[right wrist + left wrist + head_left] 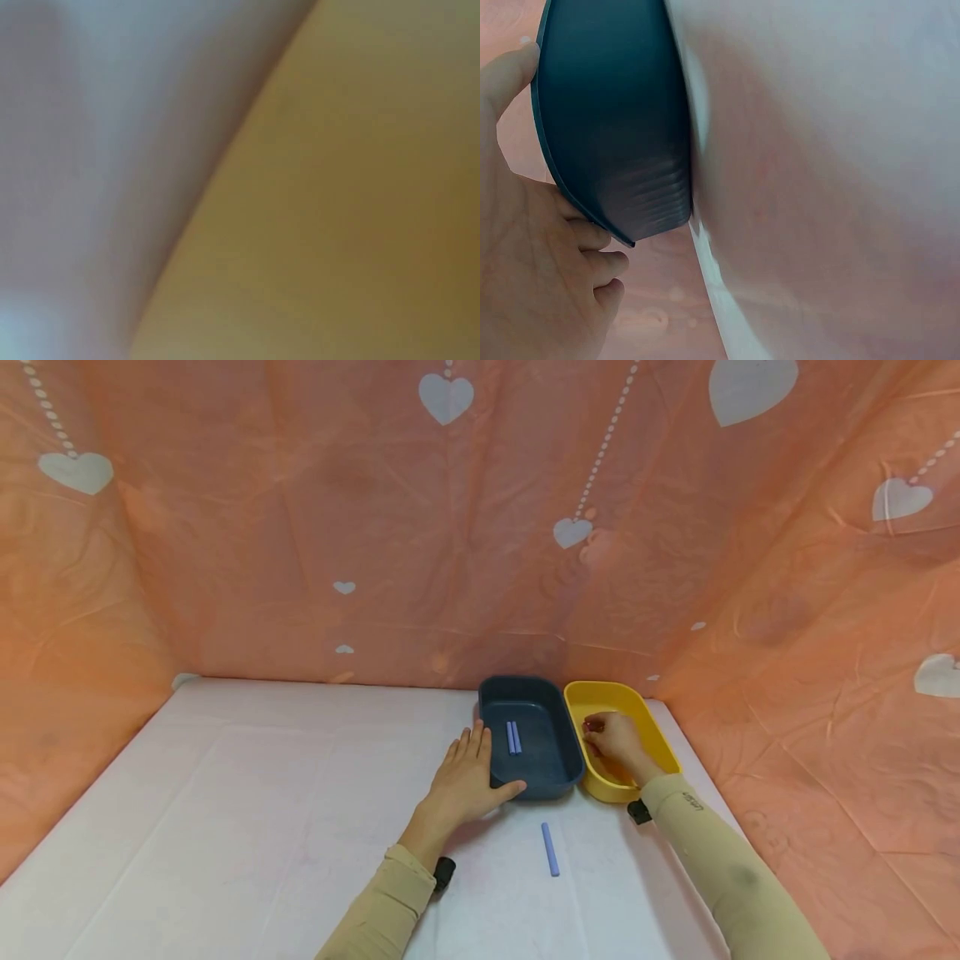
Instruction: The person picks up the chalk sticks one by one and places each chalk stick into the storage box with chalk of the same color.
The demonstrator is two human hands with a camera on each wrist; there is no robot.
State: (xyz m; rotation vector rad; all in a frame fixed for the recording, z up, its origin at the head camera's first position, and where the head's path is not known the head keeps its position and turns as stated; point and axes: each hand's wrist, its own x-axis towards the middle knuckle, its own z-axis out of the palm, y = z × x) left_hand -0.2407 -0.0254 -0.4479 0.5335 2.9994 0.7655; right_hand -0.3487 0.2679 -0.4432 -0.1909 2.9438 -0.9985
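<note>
Spread along the left rim of a dark blue tray (543, 777), my left hand (463, 781) touches it with straight fingers and the thumb at its near corner. In the left wrist view the thumb and fingers (592, 236) rest against the tray's rim. Two lavender chalk-like sticks (513, 737) lie side by side in that tray. My right hand (618, 739) reaches into a yellow tray (611, 792), pinching a small red object (589, 726), mostly hidden by the fingers. The right wrist view is blurred and filled by the yellow tray's wall (315, 195).
Another lavender stick (551, 849) lies on the white tabletop (247, 810) in front of the trays. The trays stand side by side at the back right. An orange curtain with hearts (450, 527) encloses the table behind and at both sides.
</note>
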